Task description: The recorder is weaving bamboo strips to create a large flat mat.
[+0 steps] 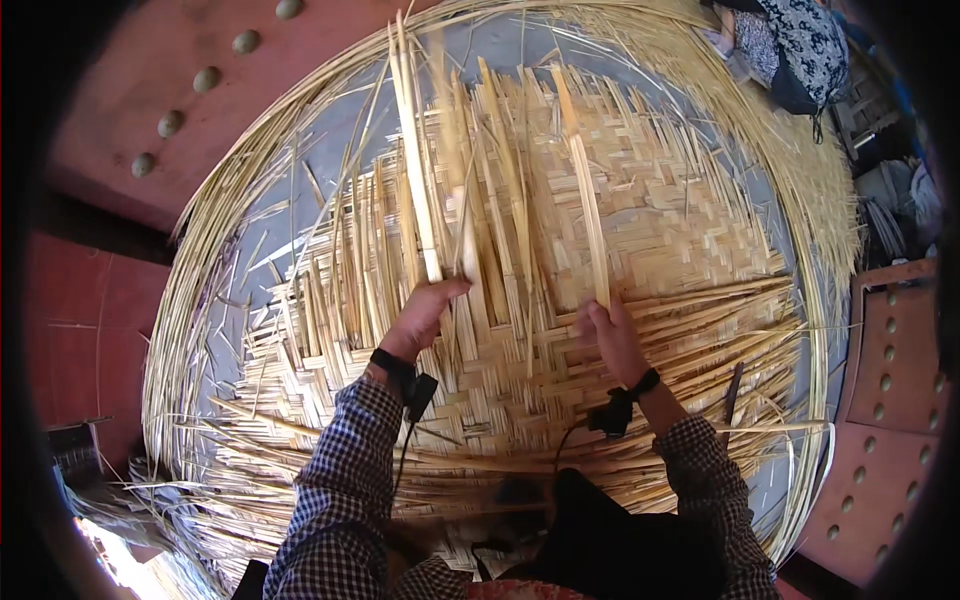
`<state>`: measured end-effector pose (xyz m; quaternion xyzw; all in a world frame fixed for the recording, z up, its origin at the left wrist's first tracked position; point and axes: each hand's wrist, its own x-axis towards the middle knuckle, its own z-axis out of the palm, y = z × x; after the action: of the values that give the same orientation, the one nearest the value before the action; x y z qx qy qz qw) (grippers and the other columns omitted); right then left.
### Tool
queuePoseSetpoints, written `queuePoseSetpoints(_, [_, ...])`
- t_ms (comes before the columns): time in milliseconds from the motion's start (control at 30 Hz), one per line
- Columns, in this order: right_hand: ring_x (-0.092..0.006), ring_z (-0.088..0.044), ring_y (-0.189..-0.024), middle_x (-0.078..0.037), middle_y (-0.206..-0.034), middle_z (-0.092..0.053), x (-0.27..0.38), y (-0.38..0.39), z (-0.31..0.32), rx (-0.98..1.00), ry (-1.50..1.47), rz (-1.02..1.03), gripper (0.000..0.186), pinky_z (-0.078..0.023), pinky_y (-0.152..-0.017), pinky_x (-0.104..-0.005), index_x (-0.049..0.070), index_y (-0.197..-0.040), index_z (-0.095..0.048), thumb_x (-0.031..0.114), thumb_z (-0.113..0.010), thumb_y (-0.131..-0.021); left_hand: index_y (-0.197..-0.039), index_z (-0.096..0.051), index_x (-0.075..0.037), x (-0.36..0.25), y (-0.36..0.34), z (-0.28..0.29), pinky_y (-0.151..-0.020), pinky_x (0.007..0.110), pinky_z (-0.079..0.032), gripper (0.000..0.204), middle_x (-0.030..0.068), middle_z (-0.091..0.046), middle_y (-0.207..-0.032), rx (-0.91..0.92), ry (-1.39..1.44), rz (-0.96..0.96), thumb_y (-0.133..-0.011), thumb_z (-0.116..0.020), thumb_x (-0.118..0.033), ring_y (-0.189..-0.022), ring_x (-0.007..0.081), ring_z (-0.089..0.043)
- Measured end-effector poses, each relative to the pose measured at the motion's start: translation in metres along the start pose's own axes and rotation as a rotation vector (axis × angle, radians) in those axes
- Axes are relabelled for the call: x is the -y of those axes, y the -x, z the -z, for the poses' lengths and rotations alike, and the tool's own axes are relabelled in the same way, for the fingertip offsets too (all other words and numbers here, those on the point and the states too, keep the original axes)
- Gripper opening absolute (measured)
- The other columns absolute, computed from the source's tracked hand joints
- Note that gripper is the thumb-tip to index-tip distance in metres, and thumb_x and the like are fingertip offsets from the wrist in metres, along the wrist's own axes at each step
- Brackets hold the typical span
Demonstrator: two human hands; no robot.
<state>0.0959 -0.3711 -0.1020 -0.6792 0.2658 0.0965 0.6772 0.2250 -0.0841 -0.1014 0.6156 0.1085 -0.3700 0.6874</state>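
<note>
Sleeves of black-and-white checked cloth (338, 485) are covering both forearms, and dark bands (393, 368) are circling the wrists. The left hand (425, 316) is gripping a long pale cane strip (413, 150) by its near end (the far end is looking forked), while the right hand (612, 338) is grasping a flat straw-coloured strip (588, 205). Both strips are pointing away over a broad woven cane mat (640, 185). Around it, smooth grey ground (222, 345) is showing, strewn with slivers, and a thick ring of thin yellowish strips (172, 330) is curving outside. Farther out, a dark-red panel with round studs (110, 110) is filling the upper left; black-and-white patterned cloth (808, 45) is occupying the upper right.
</note>
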Motion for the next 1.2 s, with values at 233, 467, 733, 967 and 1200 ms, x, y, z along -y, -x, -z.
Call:
queuePoseSetpoints(233, [-0.0148, -0.063, -0.082, -0.006, -0.089, -0.063, 0.006, -0.094, -0.029, 0.001, 0.321, 0.201, 0.021, -0.053, -0.067, -0.0282, 0.003, -0.116, -0.056, 0.016, -0.047, -0.102, -0.139, -0.050, -0.001, -0.005, -0.002, -0.001, -0.112, 0.039, -0.033, 0.068, 0.0203, -0.047, -0.146, 0.063, -0.048, 0.104, -0.091, -0.064, -0.046, -0.130, 0.0264, -0.047])
queuePoseSetpoints(467, [-0.0147, -0.063, -0.082, -0.004, -0.093, -0.065, 0.008, -0.082, -0.030, -0.096, 0.111, 0.058, 0.020, -0.052, -0.073, -0.0285, 0.005, -0.114, -0.061, 0.013, -0.048, -0.100, -0.148, -0.033, 0.003, -0.014, -0.027, -0.009, -0.107, 0.050, -0.044, 0.082, 0.0247, -0.039, -0.150, 0.627, 0.897, -0.142, -0.097, -0.049, -0.058, -0.141, 0.0346, -0.039])
queuePoseSetpoints(733, [-0.0133, -0.062, -0.080, -0.002, -0.095, -0.066, 0.053, -0.089, -0.005, 0.528, 0.175, -0.191, 0.023, -0.052, -0.071, -0.0284, 0.004, -0.112, -0.062, 0.022, -0.054, -0.102, -0.151, -0.022, 0.004, -0.015, -0.053, -0.011, -0.100, 0.052, -0.053, 0.070, 0.0260, -0.033, -0.153, 0.542, 0.724, 0.150, -0.097, -0.062, -0.016, -0.139, 0.0344, -0.041])
queuePoseSetpoints(967, [-0.0157, -0.060, -0.078, -0.008, -0.086, -0.067, 0.103, -0.107, -0.021, 1.016, 0.989, -0.160, 0.031, -0.048, -0.072, -0.0315, 0.002, -0.112, -0.067, 0.028, -0.063, -0.095, -0.123, -0.058, -0.001, -0.029, -0.038, -0.012, -0.092, 0.057, -0.057, 0.037, 0.0170, -0.068, -0.113, 0.570, 0.675, 0.091, -0.090, -0.072, -0.012, -0.105, 0.0324, -0.068])
queuePoseSetpoints(1200, [-0.0168, -0.059, -0.072, -0.008, -0.082, -0.068, 0.107, -0.098, -0.034, 0.819, 1.071, -0.050, 0.043, -0.050, -0.069, -0.0335, 0.001, -0.115, -0.064, 0.035, -0.070, -0.089, -0.124, -0.058, -0.004, -0.075, -0.036, -0.021, -0.080, 0.034, -0.059, 0.048, 0.0106, -0.067, -0.108, 0.330, -0.267, -0.090, -0.088, -0.077, -0.027, -0.092, 0.0193, -0.067])
